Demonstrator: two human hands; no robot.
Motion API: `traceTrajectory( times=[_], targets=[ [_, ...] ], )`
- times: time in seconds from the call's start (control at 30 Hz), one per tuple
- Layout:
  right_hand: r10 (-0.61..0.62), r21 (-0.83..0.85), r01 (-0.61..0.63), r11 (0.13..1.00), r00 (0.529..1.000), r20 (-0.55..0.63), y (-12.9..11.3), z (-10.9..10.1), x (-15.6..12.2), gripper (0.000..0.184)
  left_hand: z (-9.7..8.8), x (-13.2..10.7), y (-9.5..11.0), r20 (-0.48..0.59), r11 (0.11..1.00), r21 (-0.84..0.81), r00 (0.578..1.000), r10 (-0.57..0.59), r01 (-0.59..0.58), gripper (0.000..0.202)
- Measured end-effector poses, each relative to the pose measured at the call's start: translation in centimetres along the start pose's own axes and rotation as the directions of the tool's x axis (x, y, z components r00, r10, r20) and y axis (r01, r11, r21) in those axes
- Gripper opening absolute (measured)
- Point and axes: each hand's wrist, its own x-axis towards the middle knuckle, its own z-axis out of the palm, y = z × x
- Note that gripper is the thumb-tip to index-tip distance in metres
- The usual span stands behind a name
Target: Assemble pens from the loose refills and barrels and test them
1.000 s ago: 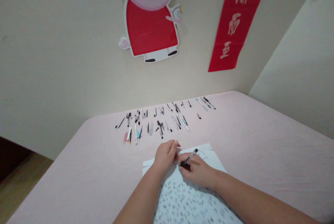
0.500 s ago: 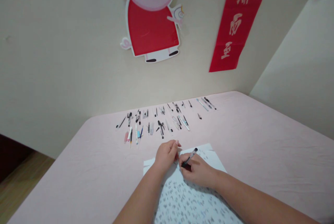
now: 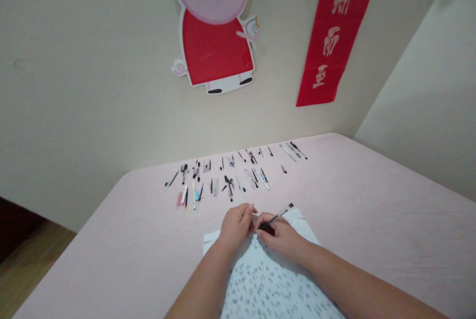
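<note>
- Right hand (image 3: pixel 280 237): fingers wrapped around the pen (image 3: pixel 278 215), dark grip end down by the sheet, clear shaft sticking up and out to the right. Tip hidden from me by the fingers, so I can't confirm contact.
- Left hand (image 3: pixel 235 225): rests on the upper left of the sheet, fingers curled, thumb alongside. Can't tell from my end if it pinches anything.
- Hands sit just beside each other, fingertips almost meeting.
- Sheet (image 3: pixel 277 287): on the table (image 3: pixel 372 224) under both forearms, near part covered in small dark marks. Top corners show past the hands.
- Change I log: pen leans lower to the right than half a second ago, and right hand has shifted slightly up the sheet. More marks show below it. Left hand has stayed put.
- My read: pen work goes on in the same upper area; grip looks secure, only angle and spot differ.
- Loose pens and parts (image 3: pixel 228 188) lie in rough rows beyond the sheet, untouched. One small part (image 3: pixel 284 169) sits apart, right of them.
- Pig cutout (image 3: pixel 219 51) and red banner (image 3: pixel 340 26) on the wall (image 3: pixel 92 86).
</note>
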Motion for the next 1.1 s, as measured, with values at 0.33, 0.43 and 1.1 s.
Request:
traceTrajectory(
  times=[0.33, 0.43, 1.1],
  targets=[
    [0.19, 0.269, -0.125, 0.955, 0.954, -0.232, 1.7, -2.5, 1.6, 0.043, 0.1, 0.2, -0.2, -0.029, 0.998, -0.058, 0.999, -0.025, 0.024, 0.048],
    [0.195, 0.248, -0.105, 0.963, 0.908, -0.37, 2.1, -3.3, 2.1, 0.042, 0.1, 0.2, -0.2, -0.018, 0.999, -0.03, 0.999, -0.029, 0.028, 0.047],
    [0.007, -0.618, -0.316, 0.72, 0.894, -0.448, 8.7, -8.6, 8.7, 0.045, -0.1, 0.0, 0.3, 0.011, 0.998, 0.066, 1.0, -0.024, 0.023, 0.049]
  ],
)
